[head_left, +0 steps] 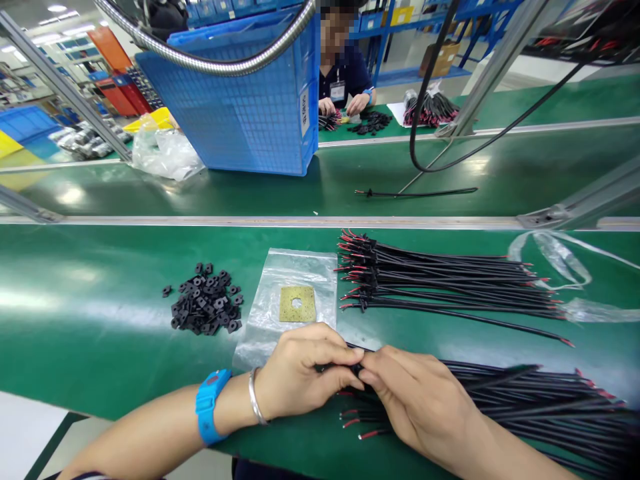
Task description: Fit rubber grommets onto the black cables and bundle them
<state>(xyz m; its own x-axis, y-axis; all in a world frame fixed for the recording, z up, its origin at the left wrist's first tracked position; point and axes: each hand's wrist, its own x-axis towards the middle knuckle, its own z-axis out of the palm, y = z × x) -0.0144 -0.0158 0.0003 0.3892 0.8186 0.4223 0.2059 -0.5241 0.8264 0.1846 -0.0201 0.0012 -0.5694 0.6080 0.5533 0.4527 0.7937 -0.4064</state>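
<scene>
In the head view my left hand [305,370] and my right hand [425,393] meet over the front of the bench, fingertips almost touching. Both are closed in a pinch on a black cable [356,346] that is mostly covered by the fingers. A small black part [357,368] shows between the fingertips; its shape is hidden. Beneath and beside my right hand lies a bundle of black cables [530,400] with red wire ends. Behind it rests a row of cables [440,283] with black pieces near their left ends. A pile of small black clips [207,300] lies to the left.
A yellowish square plate with a hole [287,310] lies on a clear plastic bag [270,273]. Farther back are a metal rail [250,221], a blue crate [240,107], a single cable [430,194] and a hanging black cord [414,127]. A co-worker [345,73] handles wires opposite.
</scene>
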